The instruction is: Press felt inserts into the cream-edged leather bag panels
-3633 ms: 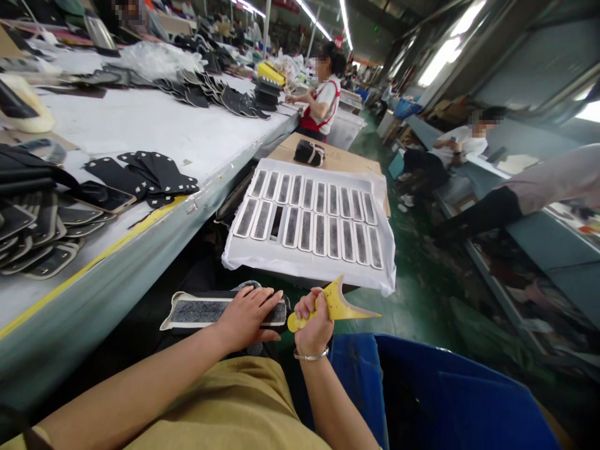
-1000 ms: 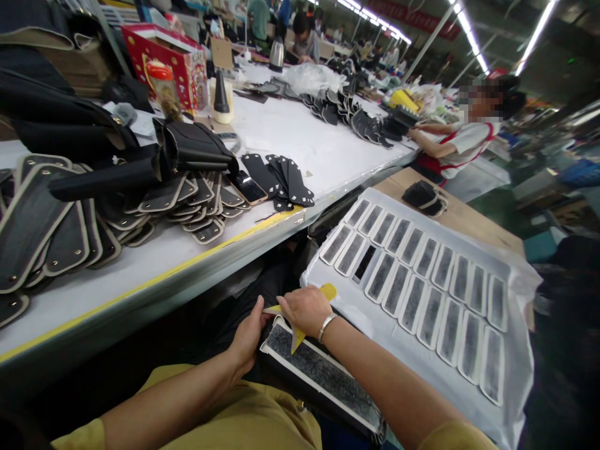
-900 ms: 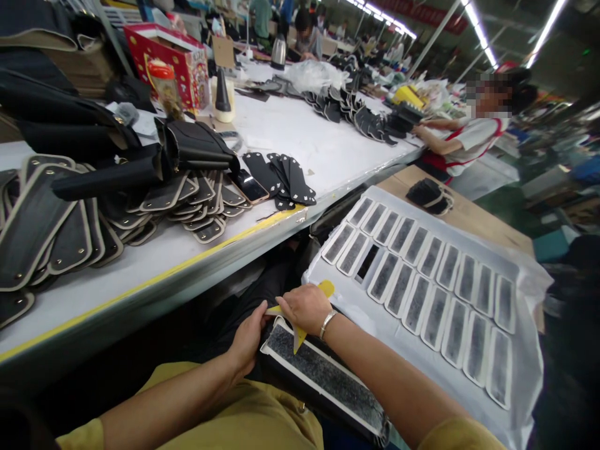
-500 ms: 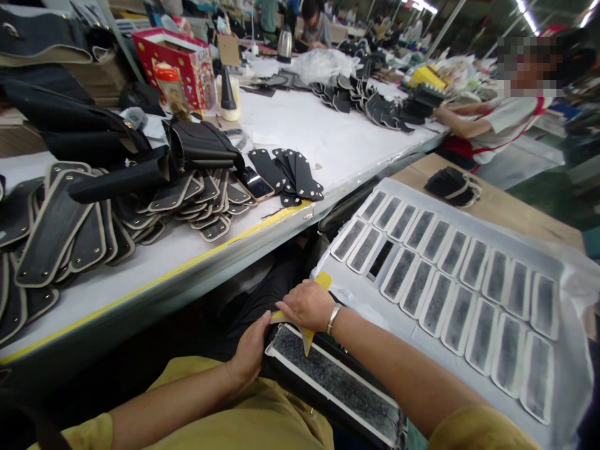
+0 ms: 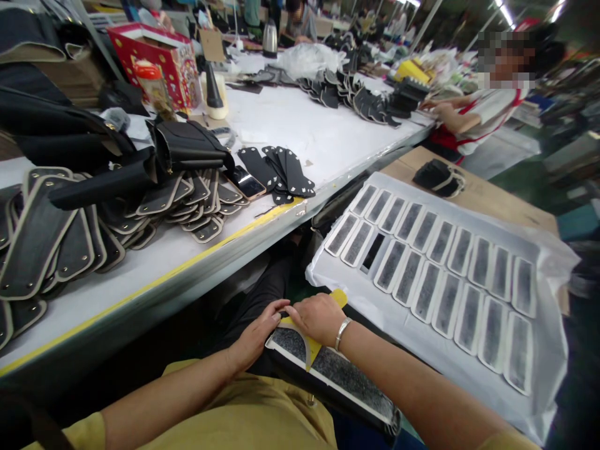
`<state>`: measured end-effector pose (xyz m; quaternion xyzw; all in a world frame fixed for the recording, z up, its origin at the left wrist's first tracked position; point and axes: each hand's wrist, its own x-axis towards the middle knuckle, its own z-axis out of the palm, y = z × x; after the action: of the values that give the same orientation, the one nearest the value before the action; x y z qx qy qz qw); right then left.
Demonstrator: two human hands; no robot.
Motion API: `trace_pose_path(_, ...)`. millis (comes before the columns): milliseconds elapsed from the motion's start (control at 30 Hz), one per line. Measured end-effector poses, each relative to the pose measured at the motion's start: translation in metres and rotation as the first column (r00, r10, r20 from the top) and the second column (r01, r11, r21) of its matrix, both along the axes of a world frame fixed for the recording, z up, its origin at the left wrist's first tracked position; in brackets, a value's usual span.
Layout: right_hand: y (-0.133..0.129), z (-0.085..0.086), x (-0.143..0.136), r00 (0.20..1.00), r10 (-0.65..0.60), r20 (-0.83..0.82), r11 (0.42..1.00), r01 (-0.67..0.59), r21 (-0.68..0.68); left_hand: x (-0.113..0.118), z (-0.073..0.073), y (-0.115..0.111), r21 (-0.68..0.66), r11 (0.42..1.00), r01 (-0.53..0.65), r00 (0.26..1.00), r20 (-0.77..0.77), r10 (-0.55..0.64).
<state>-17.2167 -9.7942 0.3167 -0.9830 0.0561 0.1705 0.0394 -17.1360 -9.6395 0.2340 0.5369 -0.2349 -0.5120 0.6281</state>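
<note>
A long black piece (image 5: 347,376) with a speckled grey face and white edges lies across my lap. My right hand (image 5: 317,319), with a silver bracelet at the wrist, is closed on a yellow tool (image 5: 315,354) that lies over the piece's far end. Beside it, my left hand (image 5: 259,334) has its fingers bent over the same end, touching the black edge near my right fingertips. What lies under the left fingers is mostly hidden.
White-edged grey strips (image 5: 424,289) lie in two rows on a covered board at the right. Black trimmed pieces (image 5: 40,237), a phone (image 5: 249,182) and a red box (image 5: 185,78) are on the white table (image 5: 267,122). A person (image 5: 487,112) works at the back right.
The yellow tool and my right hand have shifted slightly right along the piece. My left fingers now reach further over its end. The whole view has shifted a little.
</note>
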Motion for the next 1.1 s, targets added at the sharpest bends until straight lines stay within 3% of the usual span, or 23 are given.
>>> trace_pose_path(167,0.012,0.01,-0.005,0.994,-0.104,-0.027,0.993,0.102,-0.065,0.008,0.006,0.001,-0.052,0.997,0.053,0.965,-0.254,-0.064)
trace_pose_path(300,0.009,0.027,-0.024,0.956,-0.293,-0.017,0.95,0.29,-0.115,0.017,0.015,-0.001,-0.009,0.992,0.123,0.917,-0.382,-0.118)
trace_pose_path(467,0.002,0.052,-0.077,0.826,-0.563,0.002,0.825,0.562,-0.066,0.025,0.022,-0.009,-0.007,0.985,0.174,0.95,-0.263,-0.17)
trace_pose_path(567,0.01,0.058,-0.107,0.828,-0.558,-0.048,0.827,0.56,0.056,0.028,0.024,-0.013,0.002,0.971,0.24,0.962,-0.135,-0.238)
trace_pose_path(633,0.022,0.059,-0.125,0.85,-0.522,-0.069,0.819,0.522,0.239,0.029,0.022,-0.015,0.012,0.968,0.249,0.967,-0.062,-0.248)
trace_pose_path(667,0.031,0.058,-0.133,0.842,-0.534,-0.079,0.766,0.522,0.375,0.028,0.021,-0.015,0.008,0.97,0.245,0.968,-0.052,-0.244)
trace_pose_path(700,0.041,0.056,-0.14,0.812,-0.573,-0.107,0.657,0.534,0.533,0.027,0.018,-0.014,-0.003,0.971,0.238,0.97,-0.054,-0.238)
trace_pose_path(733,0.052,0.053,-0.146,0.753,-0.637,-0.167,0.482,0.558,0.675,0.026,0.015,-0.012,-0.018,0.973,0.23,0.972,-0.053,-0.23)
trace_pose_path(800,0.076,0.046,-0.156,0.566,-0.716,-0.41,0.014,0.598,0.801,0.023,0.007,-0.006,-0.071,0.975,0.211,0.972,-0.094,-0.217)
trace_pose_path(833,0.087,0.043,-0.158,0.499,-0.703,-0.507,-0.163,0.58,0.798,0.023,0.004,-0.001,-0.111,0.973,0.2,0.967,-0.137,-0.215)
trace_pose_path(867,0.098,0.039,-0.16,0.456,-0.698,-0.552,-0.274,0.541,0.795,0.023,0.0,0.004,-0.158,0.969,0.192,0.962,-0.165,-0.218)
trace_pose_path(933,0.117,0.031,-0.159,0.391,-0.72,-0.573,-0.372,0.48,0.795,0.026,-0.006,0.017,-0.234,0.945,0.229,0.957,-0.126,-0.263)
trace_pose_path(1033,0.134,0.02,-0.156,0.298,-0.777,-0.555,-0.403,0.441,0.802,0.034,-0.01,0.031,-0.212,0.897,0.388,0.918,0.169,-0.358)
trace_pose_path(1100,0.139,0.011,-0.153,0.271,-0.8,-0.535,-0.407,0.409,0.817,0.038,-0.012,0.031,-0.127,0.9,0.416,0.87,0.343,-0.354)
